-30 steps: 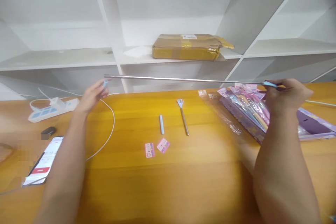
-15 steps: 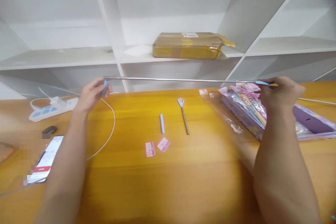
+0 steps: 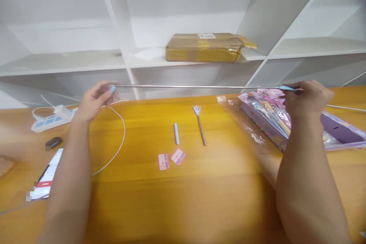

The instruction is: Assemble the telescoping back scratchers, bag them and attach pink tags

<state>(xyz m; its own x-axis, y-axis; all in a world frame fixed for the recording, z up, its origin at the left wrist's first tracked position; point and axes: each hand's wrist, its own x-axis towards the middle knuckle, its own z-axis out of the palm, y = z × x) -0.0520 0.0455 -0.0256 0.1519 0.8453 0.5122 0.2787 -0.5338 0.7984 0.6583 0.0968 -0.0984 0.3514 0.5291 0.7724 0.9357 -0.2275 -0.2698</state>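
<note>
A thin, extended metal rod (image 3: pixel 197 86) runs nearly level above the back of the table. My right hand (image 3: pixel 309 97) is closed on the light blue piece (image 3: pixel 287 88) at its right end; the fingers hide most of that piece. Between the thumb and fingers of my left hand (image 3: pixel 97 99) is a light blue handle tube (image 3: pixel 113 89), right by the rod's left end. Whether tube and rod are joined cannot be made out. Below on the table lie a short back scratcher (image 3: pixel 200 126) with a claw-shaped head and another light blue tube (image 3: pixel 176 134).
Two pink cards (image 3: pixel 163 161) lie near the table's middle. At right, a purple box (image 3: pixel 343 127) holds several bagged items, with clear plastic wrappers (image 3: pixel 251 131) beside it. A power strip (image 3: pixel 54 120), phone (image 3: pixel 47 177) and white cable (image 3: pixel 123 129) are at left. A taped carton (image 3: pixel 204 47) sits on the shelf.
My left hand has turned the blue tube, whose length showed below the rod's end half a second ago, so its end now meets the rod's line. My right hand has shifted slightly left.
</note>
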